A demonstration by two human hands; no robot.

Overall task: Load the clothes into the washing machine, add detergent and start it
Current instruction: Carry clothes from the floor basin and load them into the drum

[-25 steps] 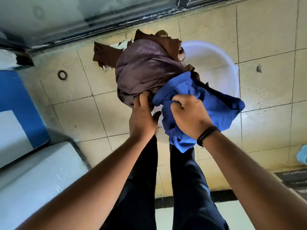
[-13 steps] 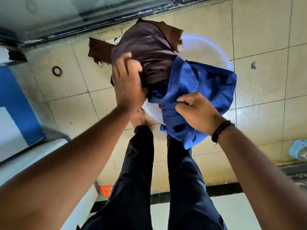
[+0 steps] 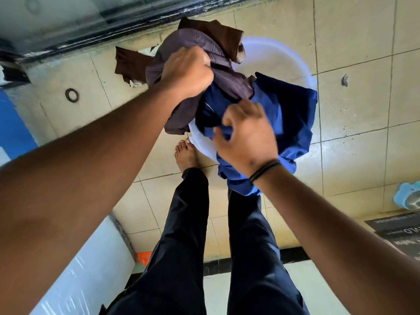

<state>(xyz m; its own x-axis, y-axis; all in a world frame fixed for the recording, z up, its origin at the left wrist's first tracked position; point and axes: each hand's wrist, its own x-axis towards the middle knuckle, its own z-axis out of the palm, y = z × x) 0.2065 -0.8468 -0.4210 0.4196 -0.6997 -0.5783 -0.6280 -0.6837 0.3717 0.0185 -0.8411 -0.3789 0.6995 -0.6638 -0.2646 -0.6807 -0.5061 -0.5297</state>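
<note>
Above the white tub [image 3: 272, 57], the left hand [image 3: 187, 72] grips brown clothes [image 3: 218, 64]; the right hand [image 3: 248, 135] pinches blue cloth [image 3: 288, 110]; hold tight, lift both together.

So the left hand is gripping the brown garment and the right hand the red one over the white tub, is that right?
Not quite: the head view shows the right hand gripping a blue garment, not red. The left hand does grip the brown garment over the white tub.
</note>
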